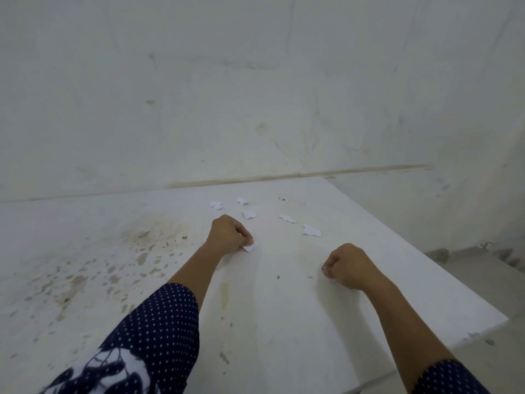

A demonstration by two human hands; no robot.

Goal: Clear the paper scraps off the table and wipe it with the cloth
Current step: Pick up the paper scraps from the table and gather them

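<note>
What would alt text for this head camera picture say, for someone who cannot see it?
A person's left hand pinches a small white torn paper scrap on a stained white table, while the right hand rests closed nearby. Five more white scraps lie further back, toward a pale scuffed wall.

Navy white-dotted sleeves [167,317] cover both arms above bare forearms.

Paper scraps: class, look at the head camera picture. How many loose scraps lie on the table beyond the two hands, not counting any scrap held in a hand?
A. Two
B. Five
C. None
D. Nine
B. Five loose scraps lie apart on the table past the hands: one, a second, a third, a fourth and a fifth; the left hand pinches a separate scrap.
</note>
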